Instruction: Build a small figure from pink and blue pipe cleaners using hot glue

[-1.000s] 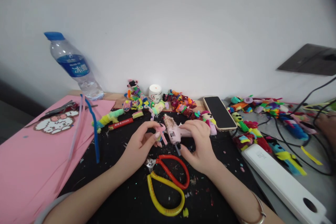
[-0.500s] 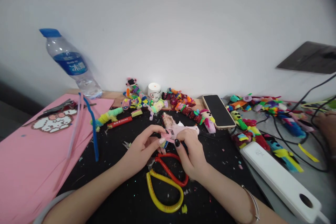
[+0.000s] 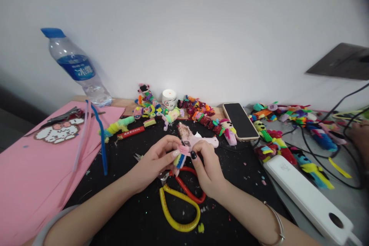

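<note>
My left hand (image 3: pixel 154 161) and my right hand (image 3: pixel 208 167) meet over the black mat (image 3: pixel 135 215), both pinching a small fuzzy pipe-cleaner figure (image 3: pixel 180 156) with pink, yellow and blue parts. A pink glue gun (image 3: pixel 196 139) lies on the mat just behind my fingers, untouched. Scissors (image 3: pixel 181 201) with one red and one yellow handle lie under and in front of my hands.
A water bottle (image 3: pixel 75 67) stands far left by pink paper (image 3: pixel 31 173) with pink and blue pipe cleaners (image 3: pixel 99 134). Several pipe-cleaner figures (image 3: pixel 190 113), a white jar (image 3: pixel 169 99), a phone (image 3: pixel 240 120), a white power strip (image 3: pixel 308 196) and cables (image 3: pixel 325 142) crowd the back and right. Another person's hand (image 3: pixel 359 132) is at far right.
My right hand let go of the glue gun, which now lies on the mat, and came to the figure. Both hands drew slightly toward me with the figure.
</note>
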A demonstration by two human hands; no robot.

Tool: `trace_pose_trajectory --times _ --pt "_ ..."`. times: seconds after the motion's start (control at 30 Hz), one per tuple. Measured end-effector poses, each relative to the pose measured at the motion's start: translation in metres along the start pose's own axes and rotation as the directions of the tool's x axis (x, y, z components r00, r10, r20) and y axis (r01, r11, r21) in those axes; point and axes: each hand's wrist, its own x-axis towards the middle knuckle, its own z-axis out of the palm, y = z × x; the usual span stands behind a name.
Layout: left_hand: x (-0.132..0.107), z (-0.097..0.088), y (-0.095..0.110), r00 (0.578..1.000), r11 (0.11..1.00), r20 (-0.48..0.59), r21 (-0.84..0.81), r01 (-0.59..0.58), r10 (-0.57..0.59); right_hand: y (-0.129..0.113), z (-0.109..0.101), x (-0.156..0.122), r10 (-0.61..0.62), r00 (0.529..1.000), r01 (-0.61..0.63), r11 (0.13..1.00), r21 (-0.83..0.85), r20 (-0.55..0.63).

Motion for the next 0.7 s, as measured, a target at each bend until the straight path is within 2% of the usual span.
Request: trace_pose_trajectory --times 0.27,0.53,0.7 --pt "-0.0005 0.0016 0.0006 0.998 0.995 0.029 -0.080 0.065 -0.062 -0.0015 0.0011 0.0002 0.045 0.999 -0.046 0.998 0.047 0.022" --pt "-0.0008 0.0020 0.0016 0.996 0.991 0.024 -0.100 0.091 -0.089 -0.0028 0.0023 0.0013 0.068 0.997 -0.068 0.998 -0.001 0.019" --pt "0.0005 0.0017 0.0004 0.998 0.996 0.043 -0.081 0.046 -0.043 -0.0034 0.0019 0.0032 0.057 0.998 -0.057 0.998 -0.026 0.028"
